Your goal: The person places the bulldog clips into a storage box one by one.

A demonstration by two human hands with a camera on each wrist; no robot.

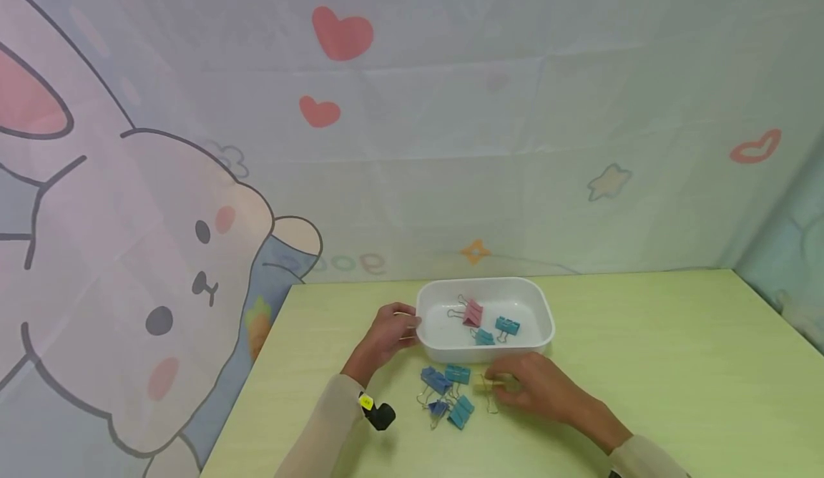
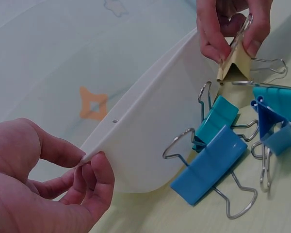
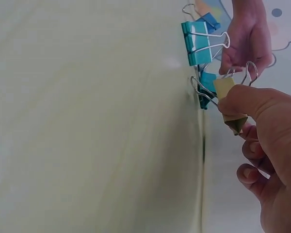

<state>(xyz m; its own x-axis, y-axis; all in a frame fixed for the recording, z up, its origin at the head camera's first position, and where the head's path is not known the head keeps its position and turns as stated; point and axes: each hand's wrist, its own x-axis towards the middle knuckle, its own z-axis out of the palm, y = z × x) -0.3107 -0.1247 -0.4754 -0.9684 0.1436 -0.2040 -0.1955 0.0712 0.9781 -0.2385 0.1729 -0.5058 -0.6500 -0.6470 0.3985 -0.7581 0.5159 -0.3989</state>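
My left hand (image 1: 388,333) is at the left end of a white plastic tray (image 1: 450,355). In the left wrist view its thumb and fingers pinch the tray's rim. My right hand (image 1: 541,386) pinches a yellow binder clip (image 3: 224,87) between thumb and fingers, just in front of the tray. The clip's wire handles stick out on both sides. Left of this clip on the table lie a blue binder clip (image 2: 211,165), a smaller dark blue one (image 1: 438,408) and two teal ones (image 1: 458,373).
Inside the tray lie a pink binder clip (image 1: 473,313) and two teal binder clips (image 1: 507,325). The tray stands near the back of the pale green table (image 1: 644,363). Behind it hangs a cloth backdrop (image 1: 438,199) printed with a rabbit and hearts.
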